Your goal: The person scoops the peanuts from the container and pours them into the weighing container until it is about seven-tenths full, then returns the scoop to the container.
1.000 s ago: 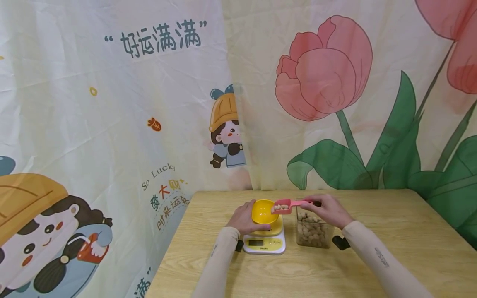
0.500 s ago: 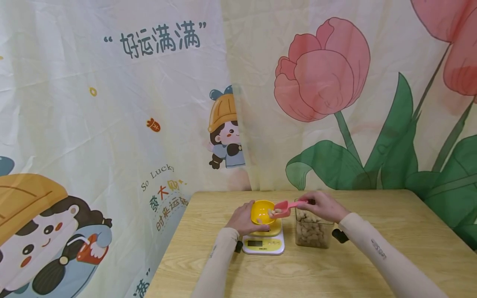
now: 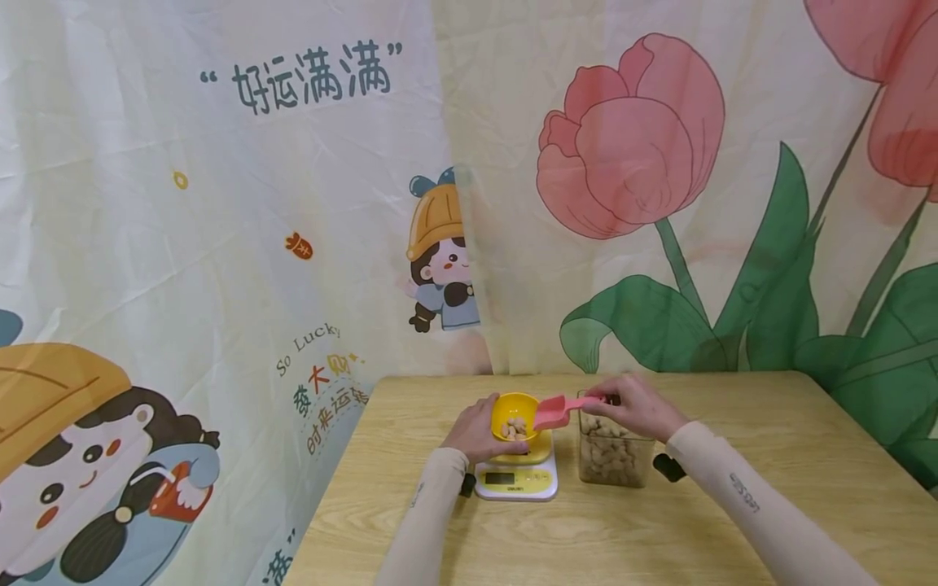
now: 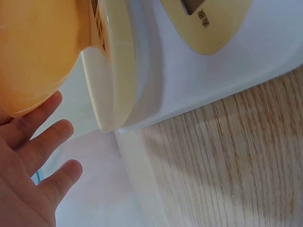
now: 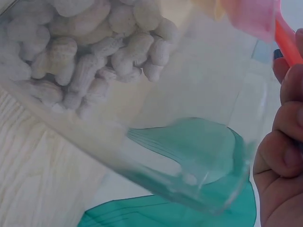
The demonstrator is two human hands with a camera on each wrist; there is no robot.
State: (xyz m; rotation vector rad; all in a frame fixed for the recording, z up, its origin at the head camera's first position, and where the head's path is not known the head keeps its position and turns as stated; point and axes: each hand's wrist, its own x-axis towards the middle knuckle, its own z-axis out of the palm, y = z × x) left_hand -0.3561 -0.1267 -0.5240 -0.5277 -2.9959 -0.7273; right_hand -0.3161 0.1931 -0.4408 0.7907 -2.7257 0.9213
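My left hand (image 3: 472, 431) grips a small yellow bowl (image 3: 510, 404) by its side, tilted toward me over a kitchen scale (image 3: 517, 483). Several unshelled peanuts (image 3: 515, 429) lie in the bowl. From the right, my right hand (image 3: 639, 408) pinches the handle of a pink scoop (image 3: 553, 414), whose lip is at the bowl's rim; no peanuts show in the scoop. In the left wrist view the fingers (image 4: 40, 144) are spread under the orange-looking bowl (image 4: 38, 52). The right wrist view has curled fingers (image 5: 289, 127) at the scoop's handle (image 5: 286, 42).
A clear square container (image 3: 614, 464) of unshelled peanuts (image 5: 85, 61) stands right of the scale, below my right hand. Everything rests on a wooden table (image 3: 747, 488). A printed cloth (image 3: 506, 163) with tulips and cartoon figures hangs behind it.
The scoop, loaded with peanuts a second ago, has tipped at the bowl's rim. Its peanuts have dropped into the bowl, which was bare inside before. My left hand has kept its hold.
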